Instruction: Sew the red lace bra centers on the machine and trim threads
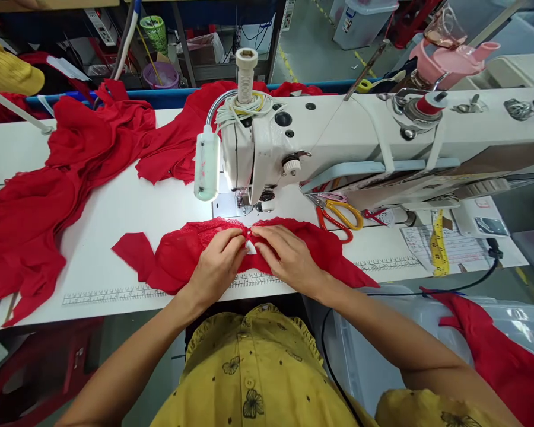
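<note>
A red lace bra point(173, 255) lies spread across the front of the sewing table, its two cups side by side. My left hand point(220, 261) pinches the fabric just left of the bra's centre. From the other side, my right hand point(289, 255) grips the edge of the right cup near the same spot. Between my fingertips a small white patch point(250, 247) shows under the centre. Straight behind the hands stands the sewing machine point(267, 136), its presser foot point(242, 201) a short way beyond the bra. My fingertips partly hide the centre join.
Red fabric pieces point(84, 154) are heaped on the left and behind the machine. Scissors with orange and yellow handles point(338, 216) lie under the machine arm. A yellow measuring tape point(438, 246) rests on papers at the right. More red fabric point(502, 344) hangs over a clear plastic bin point(369, 350).
</note>
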The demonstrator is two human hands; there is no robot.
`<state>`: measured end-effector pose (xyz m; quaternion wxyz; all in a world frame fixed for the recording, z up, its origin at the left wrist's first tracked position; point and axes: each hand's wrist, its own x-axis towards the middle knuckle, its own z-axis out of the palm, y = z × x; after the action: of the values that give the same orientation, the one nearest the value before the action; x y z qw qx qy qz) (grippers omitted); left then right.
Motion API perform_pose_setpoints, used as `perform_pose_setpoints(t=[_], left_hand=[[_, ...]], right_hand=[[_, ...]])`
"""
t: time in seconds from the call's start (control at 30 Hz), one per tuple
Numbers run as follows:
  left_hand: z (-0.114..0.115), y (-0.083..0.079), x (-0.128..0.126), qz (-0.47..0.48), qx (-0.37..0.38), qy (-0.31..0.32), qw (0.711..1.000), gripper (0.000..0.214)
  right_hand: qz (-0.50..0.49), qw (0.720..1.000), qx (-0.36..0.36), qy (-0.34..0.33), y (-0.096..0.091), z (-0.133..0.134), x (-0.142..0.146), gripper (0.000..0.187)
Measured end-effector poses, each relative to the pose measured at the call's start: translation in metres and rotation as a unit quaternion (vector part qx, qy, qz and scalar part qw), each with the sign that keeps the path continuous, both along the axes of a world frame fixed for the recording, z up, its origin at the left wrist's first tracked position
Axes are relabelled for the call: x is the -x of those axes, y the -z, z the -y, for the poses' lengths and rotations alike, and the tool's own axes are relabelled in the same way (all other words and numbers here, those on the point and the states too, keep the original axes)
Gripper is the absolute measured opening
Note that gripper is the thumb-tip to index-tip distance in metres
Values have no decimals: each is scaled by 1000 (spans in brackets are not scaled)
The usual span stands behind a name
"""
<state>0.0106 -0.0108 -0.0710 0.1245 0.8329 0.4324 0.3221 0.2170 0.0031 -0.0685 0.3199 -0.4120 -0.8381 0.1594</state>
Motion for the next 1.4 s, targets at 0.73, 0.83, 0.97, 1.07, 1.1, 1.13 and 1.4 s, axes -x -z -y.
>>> perform_pose_setpoints(t=[0.73, 0.83, 0.97, 1.07, 1.1, 1.13, 1.4], left_hand=[[-11, 8, 18, -98, 62, -10, 993, 64], [-9, 7, 19, -65, 18, -7, 998, 56], [-3, 6, 19, -37, -43, 10, 998, 27], [-1, 7, 19, -25, -12, 18, 999, 22], [-1, 8, 19, -18, -3, 17, 1000, 22], [-2, 9, 20, -13, 3, 19, 1000, 23], [-2, 5, 19, -122, -9, 7, 992, 28]], right_hand=[[138, 989, -6, -60, 6, -14, -8, 36], [147, 987, -26, -59, 5, -13, -8, 33], [130, 989, -19, -62, 6, -13, -9, 31], [118, 990, -18, -73, 8, -13, -10, 25], [118, 990, -21, -76, 9, -13, -10, 25], [121, 989, -25, -78, 9, -13, -10, 26], [38, 998, -28, -50, 3, -15, -10, 25]])
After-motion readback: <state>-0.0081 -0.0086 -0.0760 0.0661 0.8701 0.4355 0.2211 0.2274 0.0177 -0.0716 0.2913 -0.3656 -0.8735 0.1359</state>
